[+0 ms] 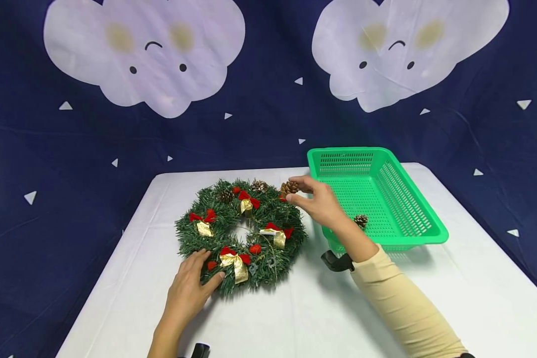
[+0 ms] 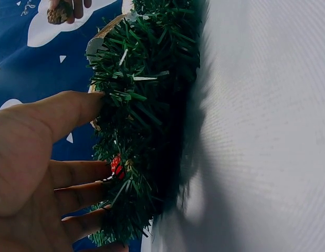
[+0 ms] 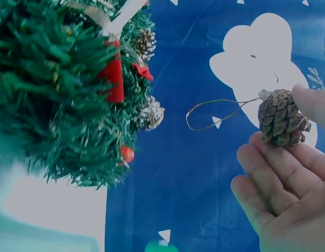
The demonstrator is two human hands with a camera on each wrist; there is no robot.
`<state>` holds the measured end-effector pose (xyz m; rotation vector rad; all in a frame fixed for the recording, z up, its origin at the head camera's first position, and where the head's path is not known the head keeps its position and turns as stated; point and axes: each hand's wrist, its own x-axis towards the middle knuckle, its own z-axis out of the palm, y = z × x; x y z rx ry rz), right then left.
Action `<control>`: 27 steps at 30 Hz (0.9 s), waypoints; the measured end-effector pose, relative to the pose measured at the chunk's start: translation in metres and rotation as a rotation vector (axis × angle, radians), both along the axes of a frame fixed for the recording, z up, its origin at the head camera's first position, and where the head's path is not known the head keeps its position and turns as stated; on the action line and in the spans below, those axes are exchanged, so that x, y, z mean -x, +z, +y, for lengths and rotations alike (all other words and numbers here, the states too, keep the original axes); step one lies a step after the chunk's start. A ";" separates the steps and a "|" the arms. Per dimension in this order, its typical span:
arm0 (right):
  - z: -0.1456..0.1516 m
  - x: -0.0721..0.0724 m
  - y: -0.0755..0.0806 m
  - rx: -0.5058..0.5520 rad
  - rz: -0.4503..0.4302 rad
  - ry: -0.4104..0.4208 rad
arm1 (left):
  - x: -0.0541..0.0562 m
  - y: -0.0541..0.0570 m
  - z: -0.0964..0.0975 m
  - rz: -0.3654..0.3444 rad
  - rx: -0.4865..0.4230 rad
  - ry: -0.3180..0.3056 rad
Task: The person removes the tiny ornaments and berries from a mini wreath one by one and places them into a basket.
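The right hand (image 1: 315, 199) pinches one brown pinecone (image 1: 288, 189). Left of that grip, the left hand (image 1: 189, 287), fingers loosely extended, touches one four-bow Christmas wreath (image 1: 219, 223); rightward, one green basket (image 1: 385, 199) holds one white-tipped pinecone (image 1: 360, 220). Backdrop script (image 3: 315, 77) is illegible.

On the table (image 1: 295, 311) we have the wreath (image 1: 265, 211) to the left and the basket (image 1: 402, 201) to its right, with the backdrop (image 1: 268, 132) behind both. One pine cone (image 1: 360, 221) lies in the basket's near left part; we find a second cone (image 1: 289, 189) in the right hand (image 1: 317, 201), by the wreath's far right side — the left hand (image 1: 189, 283) rests at its near left edge.
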<state>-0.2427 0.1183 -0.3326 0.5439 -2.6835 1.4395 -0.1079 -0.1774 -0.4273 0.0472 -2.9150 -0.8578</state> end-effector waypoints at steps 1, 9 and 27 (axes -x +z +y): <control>0.002 0.000 0.000 0.000 -0.003 -0.002 | 0.000 0.000 0.000 0.002 0.001 0.000; 0.014 0.002 -0.003 -0.006 -0.014 -0.024 | -0.001 0.000 0.000 0.003 -0.004 -0.002; 0.054 0.007 -0.016 -0.040 -0.012 -0.106 | -0.001 0.000 0.000 -0.009 0.003 -0.001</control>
